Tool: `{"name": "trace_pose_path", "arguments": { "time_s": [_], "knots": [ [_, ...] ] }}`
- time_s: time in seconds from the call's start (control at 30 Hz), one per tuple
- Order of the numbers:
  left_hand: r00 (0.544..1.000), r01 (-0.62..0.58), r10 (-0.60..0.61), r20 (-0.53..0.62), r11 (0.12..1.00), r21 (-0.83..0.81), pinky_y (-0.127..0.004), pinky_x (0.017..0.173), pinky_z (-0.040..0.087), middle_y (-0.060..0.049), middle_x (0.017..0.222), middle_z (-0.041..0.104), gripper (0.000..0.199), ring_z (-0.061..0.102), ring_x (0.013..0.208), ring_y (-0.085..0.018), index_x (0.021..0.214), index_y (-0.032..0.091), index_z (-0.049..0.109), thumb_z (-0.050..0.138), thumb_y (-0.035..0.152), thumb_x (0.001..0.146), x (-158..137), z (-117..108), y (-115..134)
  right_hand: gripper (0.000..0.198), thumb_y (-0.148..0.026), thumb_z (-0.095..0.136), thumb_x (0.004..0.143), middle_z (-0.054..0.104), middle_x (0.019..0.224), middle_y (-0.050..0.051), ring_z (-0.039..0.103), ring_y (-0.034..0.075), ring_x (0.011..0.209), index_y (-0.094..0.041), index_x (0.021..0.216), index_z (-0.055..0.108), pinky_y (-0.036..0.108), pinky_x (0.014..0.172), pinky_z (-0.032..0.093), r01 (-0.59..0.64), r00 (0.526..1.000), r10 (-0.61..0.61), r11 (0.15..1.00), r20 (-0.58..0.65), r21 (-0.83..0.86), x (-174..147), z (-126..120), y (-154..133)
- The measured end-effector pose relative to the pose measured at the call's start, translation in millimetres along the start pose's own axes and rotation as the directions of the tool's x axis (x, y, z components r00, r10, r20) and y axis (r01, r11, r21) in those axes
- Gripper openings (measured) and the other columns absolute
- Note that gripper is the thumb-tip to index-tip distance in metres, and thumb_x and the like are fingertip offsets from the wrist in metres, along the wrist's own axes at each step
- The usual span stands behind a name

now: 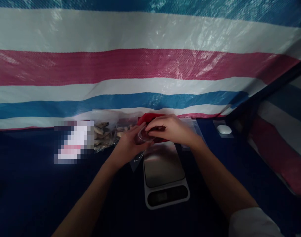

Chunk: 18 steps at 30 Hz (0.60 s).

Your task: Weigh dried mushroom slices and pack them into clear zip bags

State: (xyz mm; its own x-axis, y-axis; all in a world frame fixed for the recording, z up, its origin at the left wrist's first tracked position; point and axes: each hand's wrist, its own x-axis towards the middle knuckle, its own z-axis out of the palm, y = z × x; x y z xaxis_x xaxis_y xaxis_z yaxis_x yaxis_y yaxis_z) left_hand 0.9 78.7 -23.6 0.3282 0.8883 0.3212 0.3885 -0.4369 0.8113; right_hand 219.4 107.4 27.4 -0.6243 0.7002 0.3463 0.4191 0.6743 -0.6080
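My left hand (132,141) is closed around a clear plastic thing with a curved rim (140,135); whether it is a bag or a cup I cannot tell. My right hand (168,128) is pinched at its mouth, with some dark reddish pieces (162,128) showing at the fingers. Directly behind both hands is a red bag or wrapper (147,117), partly covered by them. Just below the hands lies a kitchen scale (164,166) with a metal plate and a dark display.
Left of the hands, a clear bag of dried brownish pieces (102,136) lies beside a blurred-out white item (75,141). A white oval object (224,129), like a computer mouse, sits at right on the dark blue surface (31,187). Striped plastic sheeting (115,65) hangs behind.
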Motion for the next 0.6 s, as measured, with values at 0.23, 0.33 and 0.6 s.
{"name": "trace_pose_path", "arguments": {
  "time_s": [0.23, 0.33, 0.6],
  "knots": [
    [1.000, -0.003, 0.004, 0.024, 1.000, -0.027, -0.048, 0.105, 0.053, -0.012, 0.122, 0.075, 0.048, 0.070, 0.113, -0.031, 0.122, 0.020, 0.072, 0.084, 0.038, 0.080, -0.2, 4.1, 3.4, 0.024, -0.017, 0.066, 0.095, 0.080, 0.110, -0.003, 0.073, 0.021, 0.104, -0.033, 0.107, 0.081, 0.029, 0.096, 0.057, -0.011, 0.988, 0.036, 0.986, 0.149, -0.166, 3.0, 10.5, -10.1],
    [1.000, 0.010, -0.009, 0.018, 0.999, -0.039, -0.048, 0.108, 0.052, -0.012, 0.126, 0.074, 0.053, 0.069, 0.117, -0.031, 0.126, 0.020, 0.071, 0.084, 0.040, 0.079, -0.9, 4.1, 1.9, 0.026, -0.022, 0.067, 0.096, 0.079, 0.115, -0.003, 0.072, 0.023, 0.107, -0.034, 0.115, 0.080, 0.033, 0.098, 0.057, -0.062, 0.983, 0.091, 0.982, 0.161, -0.177, 3.2, 10.2, -10.7],
    [1.000, 0.017, -0.017, 0.007, 0.999, -0.039, -0.046, 0.101, 0.056, -0.010, 0.118, 0.077, 0.057, 0.072, 0.108, -0.029, 0.129, 0.018, 0.069, 0.085, 0.040, 0.079, 0.8, 2.9, 6.5, 0.020, -0.025, 0.066, 0.098, 0.079, 0.113, -0.001, 0.073, 0.020, 0.103, -0.030, 0.112, 0.080, 0.029, 0.097, 0.055, -0.031, 0.995, 0.042, 0.993, 0.091, -0.117, 1.5, 11.7, -7.6]
  ]
}}
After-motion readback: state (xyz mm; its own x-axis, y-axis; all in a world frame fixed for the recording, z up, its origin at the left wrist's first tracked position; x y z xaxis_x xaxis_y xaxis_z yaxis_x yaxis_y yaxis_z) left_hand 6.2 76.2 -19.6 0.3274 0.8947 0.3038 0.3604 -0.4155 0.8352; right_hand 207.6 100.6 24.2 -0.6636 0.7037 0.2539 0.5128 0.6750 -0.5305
